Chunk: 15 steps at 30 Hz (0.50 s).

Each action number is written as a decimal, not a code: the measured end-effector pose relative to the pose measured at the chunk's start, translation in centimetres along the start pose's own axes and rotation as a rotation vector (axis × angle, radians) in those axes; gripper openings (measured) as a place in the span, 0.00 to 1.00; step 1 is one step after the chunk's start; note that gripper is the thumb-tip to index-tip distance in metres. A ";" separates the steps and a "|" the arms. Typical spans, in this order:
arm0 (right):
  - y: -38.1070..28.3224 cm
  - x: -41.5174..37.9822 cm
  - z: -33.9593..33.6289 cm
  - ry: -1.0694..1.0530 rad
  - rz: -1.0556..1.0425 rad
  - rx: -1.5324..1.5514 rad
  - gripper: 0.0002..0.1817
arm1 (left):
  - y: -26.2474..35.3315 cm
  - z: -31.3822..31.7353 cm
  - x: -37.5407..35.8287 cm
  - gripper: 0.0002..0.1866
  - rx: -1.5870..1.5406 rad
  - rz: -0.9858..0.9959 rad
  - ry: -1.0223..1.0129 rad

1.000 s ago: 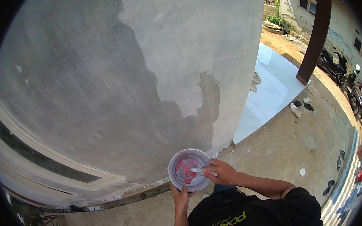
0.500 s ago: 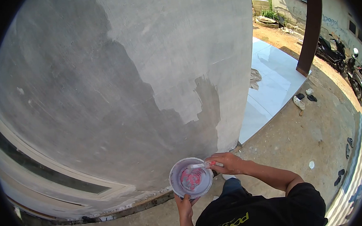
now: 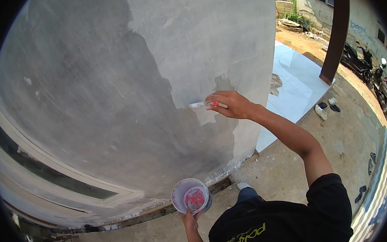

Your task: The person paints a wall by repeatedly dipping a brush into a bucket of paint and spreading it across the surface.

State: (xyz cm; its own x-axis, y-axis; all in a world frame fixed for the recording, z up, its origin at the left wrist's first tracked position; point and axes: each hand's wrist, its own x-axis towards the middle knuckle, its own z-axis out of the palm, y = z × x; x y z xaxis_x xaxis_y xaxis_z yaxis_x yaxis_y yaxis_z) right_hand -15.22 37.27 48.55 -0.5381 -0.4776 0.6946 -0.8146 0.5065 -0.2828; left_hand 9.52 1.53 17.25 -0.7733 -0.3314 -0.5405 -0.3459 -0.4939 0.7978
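My right hand is closed around a paintbrush with a red-marked handle. The pale bristle end points left and meets the wall, at the border between a dark wet-looking area and a lighter grey one. Lower down, my left hand grips a paint bucket by its near side. Tilted toward me, the bucket shows pale walls and a pink-red and greyish patch at its bottom.
A window frame runs along the wall at lower left. To the right lie glossy white tiles with a crumpled cloth, a brown post, several sandals on concrete, and parked motorbikes.
My right hand has lifted the paintbrush out of the bucket and up to the wall. The bucket in my left hand has shifted slightly left and tilted.
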 end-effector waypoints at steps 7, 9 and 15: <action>-1.1 4.3 -4.8 0.088 -0.122 -0.183 0.14 | -8.4 -10.5 0.5 0.34 -0.084 -0.178 0.340; -2.3 6.1 -7.4 0.202 -0.215 -0.287 0.15 | -11.0 -13.2 -0.4 0.35 -0.099 -0.262 0.573; -2.5 5.8 -4.7 0.334 -0.422 -0.522 0.20 | -18.7 -23.0 -3.8 0.33 -0.345 -0.467 0.781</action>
State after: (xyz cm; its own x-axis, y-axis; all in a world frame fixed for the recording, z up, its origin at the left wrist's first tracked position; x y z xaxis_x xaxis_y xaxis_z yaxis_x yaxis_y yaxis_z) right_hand -15.34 36.61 56.41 -0.0407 -0.5052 0.8620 -0.6836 0.6433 0.3447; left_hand 31.13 -6.44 -1.70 0.0155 -0.4205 -0.9071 -0.2576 -0.8783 0.4028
